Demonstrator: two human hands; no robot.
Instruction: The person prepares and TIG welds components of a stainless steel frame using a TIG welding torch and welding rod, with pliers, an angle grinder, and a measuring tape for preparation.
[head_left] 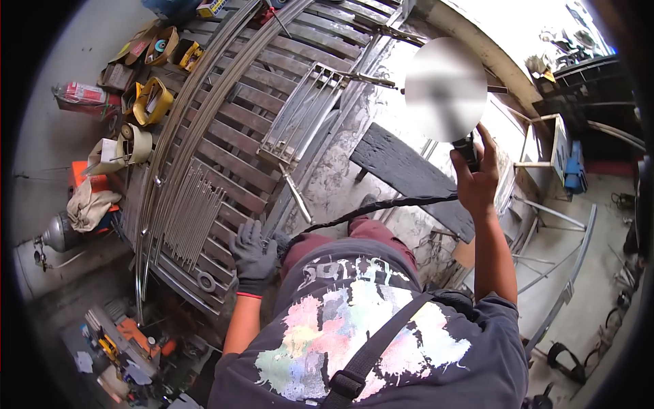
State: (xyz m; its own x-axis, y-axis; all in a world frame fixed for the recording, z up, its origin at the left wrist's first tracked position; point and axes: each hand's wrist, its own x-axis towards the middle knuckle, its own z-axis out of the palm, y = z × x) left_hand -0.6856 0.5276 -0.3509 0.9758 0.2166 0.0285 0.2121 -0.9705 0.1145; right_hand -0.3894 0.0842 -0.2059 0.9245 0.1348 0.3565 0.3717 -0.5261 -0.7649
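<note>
My right hand (479, 178), bare and raised, has its fingers wrapped round a black handle (467, 151). Its upper part is lost in a round blurred patch, so the kind cannot be told. A grey-gloved left hand (253, 253) lies at the edge of the slatted metal table (248, 121), fingers apart, holding nothing visible. Short metal rods (187, 215) lie side by side near that glove, with a ring-shaped metal piece (206, 281) below them. A barred metal frame (306, 112) lies farther up, with locking pliers (371, 79) at its corner. A black sheathed cable (388, 204) crosses before my legs.
Long metal tubes (194, 112) run along the table. Cut yellow containers (153, 102), a red cylinder (82, 93) and an orange object (95, 178) sit at the left. A dark bench (409, 174) stands ahead. Metal framing (562, 235) is at the right.
</note>
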